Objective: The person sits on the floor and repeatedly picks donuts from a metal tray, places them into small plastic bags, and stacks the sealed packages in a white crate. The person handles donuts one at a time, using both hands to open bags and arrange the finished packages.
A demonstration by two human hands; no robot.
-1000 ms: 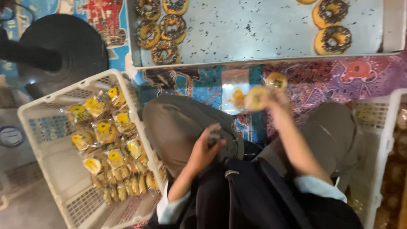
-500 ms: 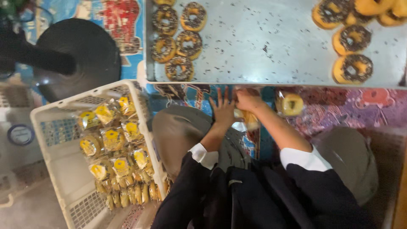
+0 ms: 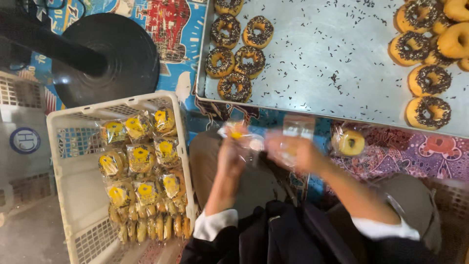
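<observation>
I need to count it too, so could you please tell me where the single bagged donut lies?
The bagged donut lies on the patterned cloth right of the right hand, just below the tray's near edge.

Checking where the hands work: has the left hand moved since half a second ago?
Yes. The left hand has come away from the edge of the metal tray, back toward the lap, level with the white crate, touching a clear plastic bag.

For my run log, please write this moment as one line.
left hand: on clear bag | right hand: on clear bag, blurred | ahead: metal tray | left: crate of wrapped donuts
</observation>
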